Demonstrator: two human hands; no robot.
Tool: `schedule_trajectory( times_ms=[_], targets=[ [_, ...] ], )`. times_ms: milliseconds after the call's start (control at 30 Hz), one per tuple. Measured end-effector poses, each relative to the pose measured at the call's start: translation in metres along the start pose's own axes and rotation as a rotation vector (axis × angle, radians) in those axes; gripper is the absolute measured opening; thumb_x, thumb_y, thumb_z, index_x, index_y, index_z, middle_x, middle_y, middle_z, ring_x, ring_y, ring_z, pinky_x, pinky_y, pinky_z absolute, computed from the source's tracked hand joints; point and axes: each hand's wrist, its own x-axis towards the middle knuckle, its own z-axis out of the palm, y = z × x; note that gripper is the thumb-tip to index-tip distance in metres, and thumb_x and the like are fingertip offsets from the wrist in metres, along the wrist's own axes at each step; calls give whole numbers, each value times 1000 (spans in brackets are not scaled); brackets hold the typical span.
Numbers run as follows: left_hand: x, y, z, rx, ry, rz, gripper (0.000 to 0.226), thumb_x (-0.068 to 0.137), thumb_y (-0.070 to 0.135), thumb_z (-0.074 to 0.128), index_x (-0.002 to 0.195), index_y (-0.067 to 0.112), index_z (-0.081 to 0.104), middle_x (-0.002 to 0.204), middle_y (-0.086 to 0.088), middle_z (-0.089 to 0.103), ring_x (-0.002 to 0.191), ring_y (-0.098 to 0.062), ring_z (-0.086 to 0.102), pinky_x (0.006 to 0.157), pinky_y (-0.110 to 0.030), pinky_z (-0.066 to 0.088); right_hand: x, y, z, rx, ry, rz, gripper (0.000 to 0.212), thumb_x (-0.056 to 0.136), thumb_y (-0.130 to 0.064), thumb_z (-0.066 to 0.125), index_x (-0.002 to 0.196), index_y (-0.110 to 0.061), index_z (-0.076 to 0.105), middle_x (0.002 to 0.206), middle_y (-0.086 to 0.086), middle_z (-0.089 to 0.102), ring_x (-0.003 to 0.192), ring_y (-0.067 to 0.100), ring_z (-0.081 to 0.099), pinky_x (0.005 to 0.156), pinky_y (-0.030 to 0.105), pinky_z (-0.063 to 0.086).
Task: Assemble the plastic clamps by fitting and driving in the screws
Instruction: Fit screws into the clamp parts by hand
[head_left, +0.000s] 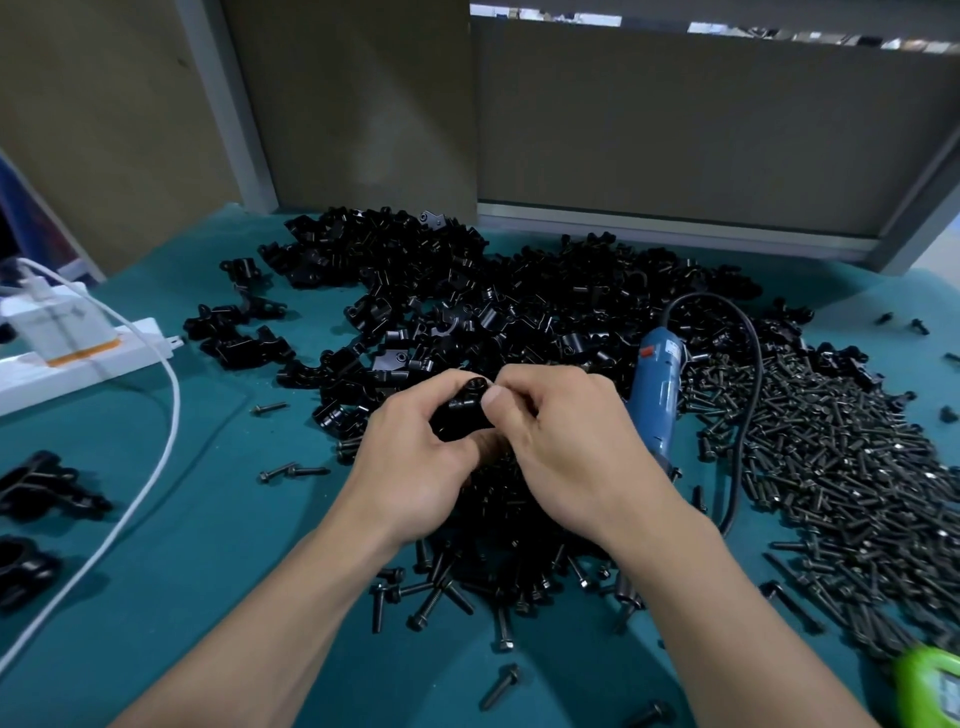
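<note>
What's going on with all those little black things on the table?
A person is putting together a small black plastic clamp. The left hand grips it from below, and the right hand pinches its top end. Whether a screw is between the fingers is hidden. The blue electric screwdriver lies untouched on the green table cover, beside the big pile of black screws. The heap of loose black clamp parts sits behind the hands.
</note>
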Motion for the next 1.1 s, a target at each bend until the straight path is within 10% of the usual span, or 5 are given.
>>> schedule_trajectory(
  times_ms=[333,467,633,833,1100],
  targets=[
    [0,-4,1,40,-6,-35,34,88,18,80,104,47,71,81,7,77,61,-34,69,57,-53,57,2,2,6,28,93,56,30,98,-34,64,71,-24,58,59,-10,59,49,9,49,43,21,37],
    [-1,-6,2,74,-5,-31,33,85,22,83,106,46,71,96,23,76,85,-6,73,83,-41,61,1,2,8,-18,25,112,44,103,-43,53,63,-24,54,50,-7,53,50,10,49,47,21,34],
    [-1,-8,-2,34,-10,-38,27,87,19,81,99,42,73,84,11,77,67,-26,73,63,-52,61,2,1,-2,-40,-163,91,32,103,-35,53,72,-26,57,57,-4,58,49,9,50,46,23,38],
    [0,-8,0,71,-20,-28,28,86,22,81,102,43,73,87,17,77,64,-6,72,61,-22,55,2,6,9,-52,58,167,44,96,-56,57,66,-24,58,50,-6,54,51,12,54,51,29,38],
    [1,-9,1,117,-6,-77,32,86,18,83,98,45,72,87,14,77,67,-24,72,65,-45,62,1,6,8,-19,4,93,35,98,-44,61,70,-22,60,49,-8,53,49,8,49,44,19,32]
  ],
)
